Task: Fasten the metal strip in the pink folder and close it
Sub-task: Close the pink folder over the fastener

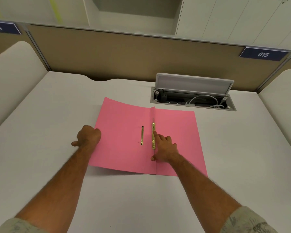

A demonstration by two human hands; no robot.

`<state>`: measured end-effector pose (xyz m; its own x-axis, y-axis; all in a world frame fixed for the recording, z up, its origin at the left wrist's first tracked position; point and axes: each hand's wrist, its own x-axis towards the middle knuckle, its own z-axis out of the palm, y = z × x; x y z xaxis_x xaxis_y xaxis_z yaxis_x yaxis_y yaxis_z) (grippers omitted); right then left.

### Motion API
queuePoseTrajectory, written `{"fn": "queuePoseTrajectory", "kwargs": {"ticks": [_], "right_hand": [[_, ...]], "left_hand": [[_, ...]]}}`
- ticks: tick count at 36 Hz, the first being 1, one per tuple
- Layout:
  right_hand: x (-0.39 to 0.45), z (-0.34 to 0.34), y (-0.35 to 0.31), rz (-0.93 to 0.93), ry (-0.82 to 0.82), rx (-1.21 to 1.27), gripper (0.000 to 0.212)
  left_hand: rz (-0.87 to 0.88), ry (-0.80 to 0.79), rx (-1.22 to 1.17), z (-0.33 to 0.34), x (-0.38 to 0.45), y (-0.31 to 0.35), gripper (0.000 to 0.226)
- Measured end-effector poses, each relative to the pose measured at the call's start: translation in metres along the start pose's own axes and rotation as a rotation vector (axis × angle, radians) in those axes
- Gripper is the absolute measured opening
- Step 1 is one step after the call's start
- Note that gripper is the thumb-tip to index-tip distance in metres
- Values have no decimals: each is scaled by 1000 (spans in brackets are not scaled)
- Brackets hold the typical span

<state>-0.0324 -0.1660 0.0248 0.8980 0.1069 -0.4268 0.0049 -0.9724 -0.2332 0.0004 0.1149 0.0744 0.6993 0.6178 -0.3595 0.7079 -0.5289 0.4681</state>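
The pink folder [123,137] lies open and flat on the white desk. A gold metal strip [153,134] runs along the fold on the right leaf. A second, shorter gold strip [142,135] lies on the left leaf. My right hand [165,147] rests on the right leaf, its index finger pressing the strip by the fold and its thumb touching the fold lower down. My left hand [88,136] is curled at the folder's left edge, seemingly gripping that edge; the fingertips are hidden.
An open cable box [191,96] with its lid up and white and black cables inside is set into the desk behind the folder. Beige partitions with number plates [263,54] enclose the desk [57,115].
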Motion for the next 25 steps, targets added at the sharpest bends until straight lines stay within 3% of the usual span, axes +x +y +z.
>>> {"fn": "queuePoseTrajectory", "kwargs": {"ticks": [7,11,25], "right_hand": [[-4,-7,2,48,8,218,124],[-5,-19,3,71,117,378,106],[-18,-77,14,67,460,524,70]], "left_hand": [[237,-55,-155,-26,-3,16,22],[329,-89,-278,-38,-16,38,30],[606,-250,-385,-12,-117,120,25]]}}
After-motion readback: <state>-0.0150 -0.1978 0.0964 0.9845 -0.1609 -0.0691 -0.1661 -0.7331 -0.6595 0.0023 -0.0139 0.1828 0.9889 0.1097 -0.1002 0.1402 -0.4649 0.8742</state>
